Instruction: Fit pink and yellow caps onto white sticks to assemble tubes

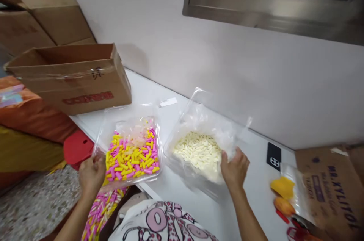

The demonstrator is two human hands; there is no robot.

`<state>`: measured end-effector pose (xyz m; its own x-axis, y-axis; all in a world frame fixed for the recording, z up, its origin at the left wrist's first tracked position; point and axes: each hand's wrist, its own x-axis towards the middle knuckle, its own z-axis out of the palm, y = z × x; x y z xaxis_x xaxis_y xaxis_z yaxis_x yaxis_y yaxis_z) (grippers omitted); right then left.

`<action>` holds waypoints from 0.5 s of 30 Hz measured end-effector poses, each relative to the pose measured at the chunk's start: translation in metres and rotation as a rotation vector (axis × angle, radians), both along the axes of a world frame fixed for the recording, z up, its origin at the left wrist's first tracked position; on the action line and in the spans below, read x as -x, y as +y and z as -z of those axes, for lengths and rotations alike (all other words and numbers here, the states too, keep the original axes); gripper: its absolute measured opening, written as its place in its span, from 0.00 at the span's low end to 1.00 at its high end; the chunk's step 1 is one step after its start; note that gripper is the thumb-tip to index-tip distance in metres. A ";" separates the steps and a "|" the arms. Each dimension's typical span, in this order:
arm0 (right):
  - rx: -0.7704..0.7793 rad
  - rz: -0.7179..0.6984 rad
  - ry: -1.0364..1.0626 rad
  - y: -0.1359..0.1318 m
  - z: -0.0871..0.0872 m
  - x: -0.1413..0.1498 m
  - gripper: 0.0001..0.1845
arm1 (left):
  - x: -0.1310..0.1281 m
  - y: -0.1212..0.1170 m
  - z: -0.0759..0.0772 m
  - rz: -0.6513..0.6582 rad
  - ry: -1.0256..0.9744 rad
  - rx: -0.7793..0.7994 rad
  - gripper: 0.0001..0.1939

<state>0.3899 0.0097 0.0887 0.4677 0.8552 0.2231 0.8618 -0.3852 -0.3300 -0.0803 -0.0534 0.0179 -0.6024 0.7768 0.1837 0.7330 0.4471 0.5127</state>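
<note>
A clear plastic tub (161, 157) full of small pink and yellow tube-shaped pieces (131, 159) sits on the white table. My left hand (92, 172) is closed at the near left side of this tub, its fingers curled on the rim. To the right stands a second clear tub (170, 146), lined with a thin clear bag (196, 118) that holds small cream-coloured pieces (199, 150). With thumb and fingers, my right hand (235, 167) grips the right side of the bag and tub; which of the two it pinches is partly hidden.
An open cardboard box (85, 85) stands at the back left, beside filled orange sacks (42, 116) and a red stool (78, 148). More pink and yellow pieces (101, 210) lie below the table edge. A phone (273, 156), yellow item (283, 187) and carton (327, 195) are at the right.
</note>
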 end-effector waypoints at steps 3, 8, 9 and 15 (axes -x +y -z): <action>0.254 0.145 0.035 -0.007 0.015 -0.032 0.42 | -0.033 0.025 -0.001 0.170 0.001 -0.032 0.18; 0.415 0.144 0.170 -0.010 0.037 -0.035 0.36 | -0.129 0.073 -0.017 0.655 -0.093 -0.057 0.17; 0.422 0.155 0.186 -0.009 0.040 -0.036 0.34 | -0.149 0.084 -0.018 0.713 -0.091 -0.043 0.17; 0.416 0.193 0.313 -0.005 0.059 -0.055 0.25 | -0.233 0.154 -0.005 0.675 -0.079 0.150 0.31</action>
<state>0.4452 0.0044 0.0297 0.6142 0.7340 -0.2900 0.6481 -0.6788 -0.3453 0.1531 0.1008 0.0234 0.0146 0.9997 0.0207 0.8388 -0.0236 0.5439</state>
